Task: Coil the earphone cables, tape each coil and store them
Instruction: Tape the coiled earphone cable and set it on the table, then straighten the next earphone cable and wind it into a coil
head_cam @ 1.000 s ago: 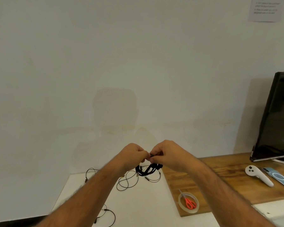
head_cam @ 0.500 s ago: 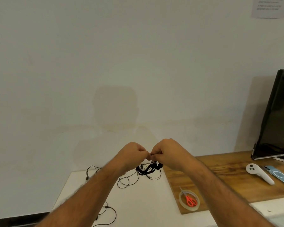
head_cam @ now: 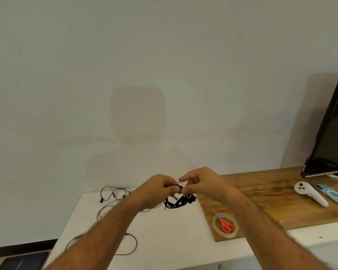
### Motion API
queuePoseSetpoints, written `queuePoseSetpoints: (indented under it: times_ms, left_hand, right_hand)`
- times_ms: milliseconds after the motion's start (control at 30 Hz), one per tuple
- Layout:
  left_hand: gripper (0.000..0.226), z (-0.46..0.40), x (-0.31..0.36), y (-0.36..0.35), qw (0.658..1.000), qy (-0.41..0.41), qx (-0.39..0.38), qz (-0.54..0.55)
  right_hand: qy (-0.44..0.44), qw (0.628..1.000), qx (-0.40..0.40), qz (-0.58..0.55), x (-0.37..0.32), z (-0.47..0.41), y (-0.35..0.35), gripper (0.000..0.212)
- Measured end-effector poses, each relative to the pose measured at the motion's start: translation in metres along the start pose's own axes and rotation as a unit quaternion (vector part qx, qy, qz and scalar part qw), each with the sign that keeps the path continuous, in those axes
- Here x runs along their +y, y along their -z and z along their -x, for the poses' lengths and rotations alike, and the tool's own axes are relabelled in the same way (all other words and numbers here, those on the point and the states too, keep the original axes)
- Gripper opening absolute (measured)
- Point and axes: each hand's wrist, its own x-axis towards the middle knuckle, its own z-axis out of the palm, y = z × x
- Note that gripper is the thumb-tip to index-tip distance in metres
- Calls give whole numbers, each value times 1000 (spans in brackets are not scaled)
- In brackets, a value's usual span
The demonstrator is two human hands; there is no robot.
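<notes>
Since the earlier frame both hands have dropped a little lower against the wall, and the right hand [head_cam: 202, 184] has loosened: its forefinger now lifts away from the meeting point where before it was curled tight against the left.

Nearest the viewer, one loose earphone cable [head_cam: 132, 245] lies in an open loop on the white table [head_cam: 174, 240], partly hidden under the left forearm. To the right, on the wooden board [head_cam: 261, 193], a roll of clear tape [head_cam: 225, 226] lies flat with a pair of red-handled scissors [head_cam: 225, 225] resting across it.

Farther out, the hands meet above the table. The left hand [head_cam: 156, 189] is curled, its fingertips pinching a thin black cable. The right hand pinches the same cable between thumb and middle fingers, just beside the left fingertips. Below them hangs the black earphone bundle [head_cam: 179, 202], a loose coil with buds and plug ends poking out to the right; whether its lowest loops touch the table cannot be told.

Behind the left arm another tangle of thin earphone wire [head_cam: 113, 193] sprawls near the table's far edge. On the far right of the board lie a white handheld controller [head_cam: 310, 193] and a blue phone [head_cam: 335, 195] just beside it, with a dark monitor [head_cam: 334, 133] leaning behind them.
</notes>
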Motion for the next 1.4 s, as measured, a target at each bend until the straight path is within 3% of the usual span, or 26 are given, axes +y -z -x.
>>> queuePoseSetpoints:
  times_ms: [233,333,400,533,667,833,1133,1400]
  left_hand:
    - [14,-27,-59,-44,1000,7,-18,-22]
    - [19,-41,-89,-71,993,-19,-22,-118]
    - [27,-50,-108,-89,979,-37,-29,-197]
    - [47,-69,-150,-124,973,-12,-5,-231]
    - [36,-78,-180,-137,973,35,2,-228]
    - [37,-80,-200,-149,974,62,-28,-216]
    - [45,-67,-202,-159,970,94,-82,-210]
    - [42,-42,-197,-136,972,82,-42,-215]
  right_hand:
    - [-56,996,-67,8,68,-21,-13,10]
    - [-80,991,-96,45,98,-30,-28,6]
    - [-76,984,-92,135,117,-35,-39,7]
    - [32,889,-61,452,166,-47,-57,21]
    - [81,831,-34,549,212,-52,-72,8]
    - [17,828,-62,557,239,-51,-88,10]
    - [-32,814,-98,572,215,-48,-101,12]
    - [-21,865,-47,500,180,-51,-130,26]
